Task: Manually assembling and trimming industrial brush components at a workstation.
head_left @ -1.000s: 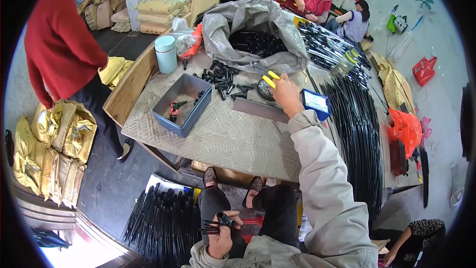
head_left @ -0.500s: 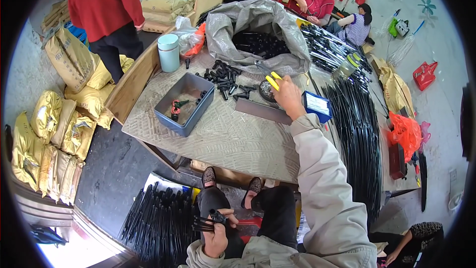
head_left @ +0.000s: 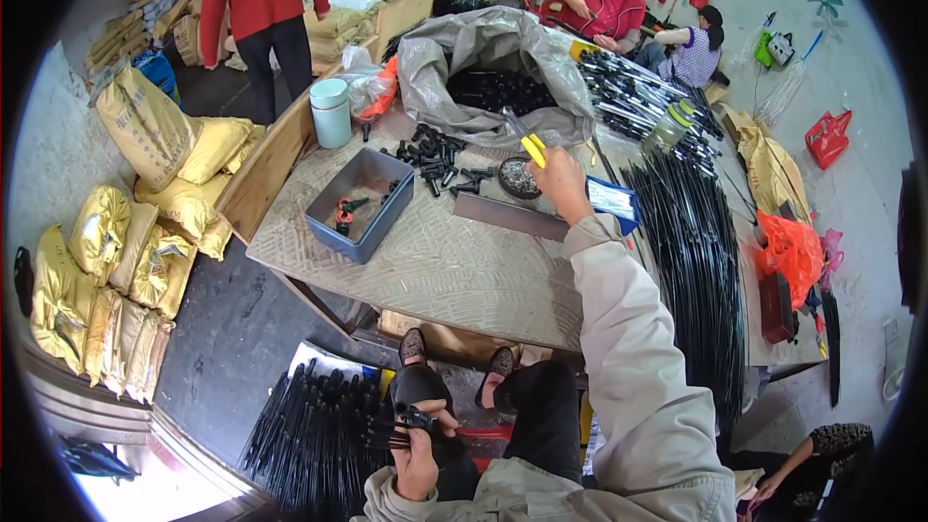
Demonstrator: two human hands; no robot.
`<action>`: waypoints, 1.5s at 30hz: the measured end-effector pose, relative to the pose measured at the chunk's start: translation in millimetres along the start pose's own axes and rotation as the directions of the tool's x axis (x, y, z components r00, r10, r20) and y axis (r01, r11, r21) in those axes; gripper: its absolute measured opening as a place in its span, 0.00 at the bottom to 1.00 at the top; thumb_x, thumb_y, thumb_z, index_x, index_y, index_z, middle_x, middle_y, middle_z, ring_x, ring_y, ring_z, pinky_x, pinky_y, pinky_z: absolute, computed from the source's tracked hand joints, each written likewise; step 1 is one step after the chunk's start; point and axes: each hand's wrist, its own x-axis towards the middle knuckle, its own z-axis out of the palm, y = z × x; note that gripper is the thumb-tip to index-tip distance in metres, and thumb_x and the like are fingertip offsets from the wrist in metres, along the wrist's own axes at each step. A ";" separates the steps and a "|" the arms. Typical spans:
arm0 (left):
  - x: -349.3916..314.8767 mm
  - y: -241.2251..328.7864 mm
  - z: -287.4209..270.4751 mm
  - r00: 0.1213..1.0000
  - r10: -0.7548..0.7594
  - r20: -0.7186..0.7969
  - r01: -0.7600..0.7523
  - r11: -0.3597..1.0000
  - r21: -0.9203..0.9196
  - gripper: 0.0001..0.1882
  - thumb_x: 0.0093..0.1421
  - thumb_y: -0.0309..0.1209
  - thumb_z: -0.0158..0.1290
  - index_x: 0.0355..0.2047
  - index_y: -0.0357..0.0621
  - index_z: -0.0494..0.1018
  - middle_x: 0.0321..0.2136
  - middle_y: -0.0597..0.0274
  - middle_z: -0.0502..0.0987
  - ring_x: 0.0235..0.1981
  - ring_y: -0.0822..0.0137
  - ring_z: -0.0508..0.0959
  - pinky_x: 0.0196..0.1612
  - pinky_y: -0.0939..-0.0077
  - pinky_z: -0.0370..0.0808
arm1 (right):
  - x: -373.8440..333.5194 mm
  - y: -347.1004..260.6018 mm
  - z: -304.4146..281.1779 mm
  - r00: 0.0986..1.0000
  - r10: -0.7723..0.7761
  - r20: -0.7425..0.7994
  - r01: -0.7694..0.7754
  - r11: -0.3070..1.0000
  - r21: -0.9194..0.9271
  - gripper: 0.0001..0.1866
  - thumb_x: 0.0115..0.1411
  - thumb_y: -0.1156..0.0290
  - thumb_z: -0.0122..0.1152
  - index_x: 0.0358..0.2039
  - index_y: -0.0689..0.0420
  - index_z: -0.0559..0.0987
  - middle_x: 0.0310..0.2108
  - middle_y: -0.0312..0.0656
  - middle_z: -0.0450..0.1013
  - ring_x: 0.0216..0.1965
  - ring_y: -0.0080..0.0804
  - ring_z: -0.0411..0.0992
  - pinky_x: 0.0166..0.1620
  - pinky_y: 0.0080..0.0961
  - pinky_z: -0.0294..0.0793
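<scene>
Right hand (head_left: 559, 184) is out over the table (head_left: 435, 261), grip closed on yellow-handled pliers (head_left: 527, 140), nose toward the small round dish (head_left: 518, 177). Left hand (head_left: 418, 445) sits low by the knees, grip closed on a black fitting (head_left: 411, 418) (rods (head_left: 309, 435) lie just beside it on the floor). Best kept steady: pinch one piece at a time from the dish, fitting held square, loose black parts (head_left: 440, 157) left undisturbed.

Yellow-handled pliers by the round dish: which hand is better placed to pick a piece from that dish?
Right, probably. The right hand holds the yellow-handled pliers beside the round dish. The left hand is down at the lap gripping black rods.
</scene>
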 end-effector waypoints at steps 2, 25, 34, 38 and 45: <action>-0.2 1.7 0.1 1.000 0.004 -0.014 -0.005 1.000 -0.026 0.26 0.66 0.45 0.31 0.40 0.30 0.65 0.24 0.52 0.72 0.23 0.69 0.69 0.30 0.77 0.67 | -9.7 -6.0 -10.4 1.000 0.000 -0.026 0.000 1.000 0.009 0.12 0.50 0.64 0.61 0.27 0.60 0.76 0.28 0.49 0.71 0.30 0.48 0.71 0.35 0.40 0.68; -40.4 44.9 20.7 0.961 0.127 0.245 -0.142 0.989 0.044 0.26 0.59 0.50 0.43 0.41 0.36 0.65 0.27 0.60 0.69 0.25 0.73 0.67 0.30 0.78 0.65 | -302.6 -142.7 -131.4 0.961 -0.276 -0.018 0.001 -0.060 0.998 0.08 0.44 0.79 0.64 0.27 0.58 0.76 0.33 0.42 0.65 0.29 0.27 0.65 0.34 0.24 0.64; -52.5 46.6 27.6 0.970 0.091 0.226 -0.101 0.994 0.032 0.28 0.59 0.54 0.43 0.40 0.37 0.65 0.24 0.62 0.67 0.22 0.74 0.66 0.26 0.79 0.63 | -314.7 -140.3 -135.3 0.969 -0.245 -0.030 0.026 -0.021 0.999 0.08 0.45 0.77 0.64 0.27 0.57 0.76 0.33 0.41 0.64 0.30 0.29 0.65 0.36 0.26 0.64; -53.1 46.4 27.7 0.966 0.124 0.228 -0.134 0.991 0.027 0.27 0.59 0.53 0.43 0.39 0.37 0.65 0.24 0.63 0.67 0.22 0.74 0.65 0.25 0.79 0.63 | -316.0 -140.9 -135.8 0.964 -0.261 -0.046 0.051 0.012 0.999 0.08 0.44 0.79 0.64 0.26 0.57 0.76 0.32 0.41 0.65 0.30 0.29 0.66 0.36 0.25 0.65; -52.8 42.6 18.5 0.941 0.150 0.303 -0.178 0.982 0.066 0.26 0.61 0.51 0.41 0.42 0.36 0.63 0.25 0.61 0.67 0.25 0.74 0.66 0.30 0.79 0.63 | -311.6 -142.0 -141.2 0.949 -0.314 0.022 -0.006 0.052 0.999 0.11 0.44 0.80 0.65 0.30 0.58 0.78 0.34 0.43 0.68 0.30 0.28 0.69 0.33 0.22 0.68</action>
